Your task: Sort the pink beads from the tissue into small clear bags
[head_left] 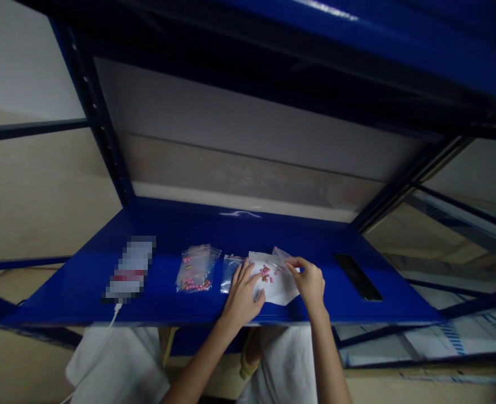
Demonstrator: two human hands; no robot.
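Small pink and brownish-gold beads or pills (266, 274) lie in a loose cluster on a white sheet of paper (284, 292). My left hand (243, 294) rests at the paper's left side, fingers spread, the fingertips close to the cluster. On the right, my right hand (310, 280) pinches a small clear plastic bag (280, 253) between thumb and fingers over the paper. A few pink pieces show in or beside that bag; which, I cannot tell. Partly under my left hand are clear zip bags (232, 266).
Filled zip bags (197, 269) with pink and gold pieces lie to the left. A pixelated phone (130, 268) with a white cable (116, 311) is at the far left. A black phone (358, 278) sits to the right. Everything rests on a blue shelf (176, 224) between blue posts.
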